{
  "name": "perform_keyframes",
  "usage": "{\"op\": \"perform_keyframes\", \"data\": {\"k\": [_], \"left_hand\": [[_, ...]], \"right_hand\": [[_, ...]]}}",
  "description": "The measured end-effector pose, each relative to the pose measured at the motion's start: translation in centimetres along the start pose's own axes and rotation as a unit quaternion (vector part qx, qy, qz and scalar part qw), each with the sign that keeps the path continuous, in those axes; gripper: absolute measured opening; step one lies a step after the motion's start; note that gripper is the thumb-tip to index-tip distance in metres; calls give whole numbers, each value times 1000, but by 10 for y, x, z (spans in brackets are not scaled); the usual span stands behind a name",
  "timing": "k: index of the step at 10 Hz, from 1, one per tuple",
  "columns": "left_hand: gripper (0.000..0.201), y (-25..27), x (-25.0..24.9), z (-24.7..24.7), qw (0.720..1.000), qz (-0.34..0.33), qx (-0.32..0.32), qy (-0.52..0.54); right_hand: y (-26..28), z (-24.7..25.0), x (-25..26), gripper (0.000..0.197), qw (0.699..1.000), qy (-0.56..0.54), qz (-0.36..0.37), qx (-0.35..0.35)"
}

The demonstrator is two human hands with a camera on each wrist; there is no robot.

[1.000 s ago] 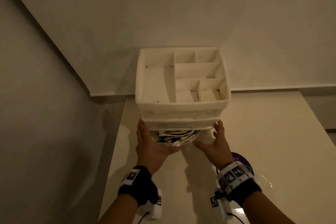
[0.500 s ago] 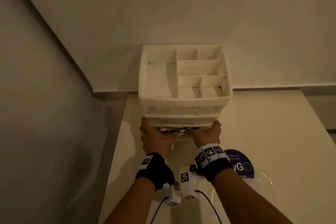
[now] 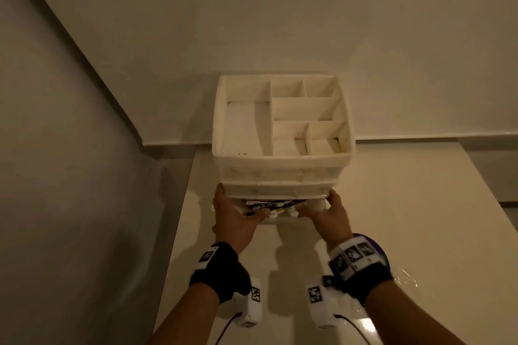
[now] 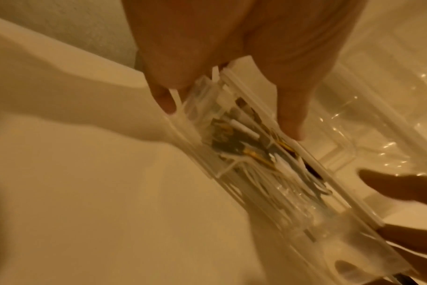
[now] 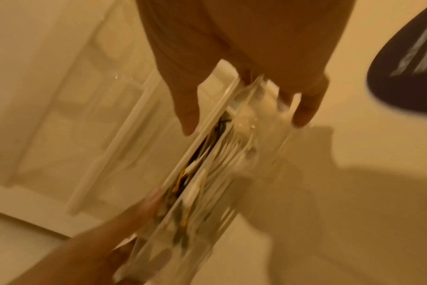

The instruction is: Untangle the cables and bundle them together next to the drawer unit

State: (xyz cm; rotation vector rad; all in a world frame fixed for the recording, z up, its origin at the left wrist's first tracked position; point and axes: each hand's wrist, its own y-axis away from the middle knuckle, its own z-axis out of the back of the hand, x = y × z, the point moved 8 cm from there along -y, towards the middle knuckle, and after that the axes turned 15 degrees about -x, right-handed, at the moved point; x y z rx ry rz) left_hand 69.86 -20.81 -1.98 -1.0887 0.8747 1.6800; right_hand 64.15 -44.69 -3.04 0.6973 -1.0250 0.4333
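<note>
Honestly, left hand (image 3: 235, 216) and right hand (image 3: 327, 214) have fingers curled round the bottom drawer (image 3: 276, 218), part out, cables (image 3: 266, 206) tangled inside; yank unevenly and it jams or dumps everything.

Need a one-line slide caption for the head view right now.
Both hands, left hand and right hand, grip the bottom drawer of cables in the drawer unit.

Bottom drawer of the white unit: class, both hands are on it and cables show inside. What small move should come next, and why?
Probably keep sliding the bottom drawer straight out toward the body. The left hand and right hand grip its two front corners, and it is only partly open, so the tangled cables inside are still mostly covered by the drawer unit above and hard to lift out.
</note>
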Motion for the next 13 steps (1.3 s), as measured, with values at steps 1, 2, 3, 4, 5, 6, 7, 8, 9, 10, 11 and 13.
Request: {"op": "perform_keyframes", "data": {"k": [1, 2, 3, 4, 5, 6, 7, 8, 9, 10, 11, 13], "left_hand": [[95, -6, -4, 11, 995, -39, 92, 15], [97, -13, 2, 15, 982, -58, 172, -56], [92, -17, 6, 16, 977, -71, 171, -109], [72, -19, 3, 16, 982, -71, 137, -111], [63, -22, 8, 16, 989, -59, 100, -96], [57, -24, 12, 16, 994, -41, 51, -90], [48, -25, 11, 15, 994, -38, 8, -100], [46, -25, 9, 13, 993, -38, -22, -111], [47, -27, 11, 11, 991, -37, -37, -125], [48, -28, 10, 10, 990, -38, -42, -132], [51, -24, 12, 9, 993, -34, -22, -109], [80, 10, 14, 24, 997, 9, 20, -79]], "right_hand": [[1, 17, 14, 82, 989, 45, 67, 128], [2, 29, 26, 98, 961, 158, 149, 170], [-2, 25, 30, 93, 949, 205, 186, 148], [-8, 22, 27, 77, 951, 211, 197, 112], [-9, 21, 22, 69, 963, 177, 192, 72], [-10, 20, 17, 59, 972, 151, 176, 22], [-12, 20, 12, 48, 975, 141, 166, -34], [-12, 19, 12, 41, 978, 128, 143, -76], [-10, 18, 9, 40, 981, 114, 122, -102], [-9, 15, 6, 42, 983, 99, 109, -113], [-8, 13, 1, 48, 987, 87, 105, -85], [20, 37, -14, 69, 985, 122, 118, -9]]}}
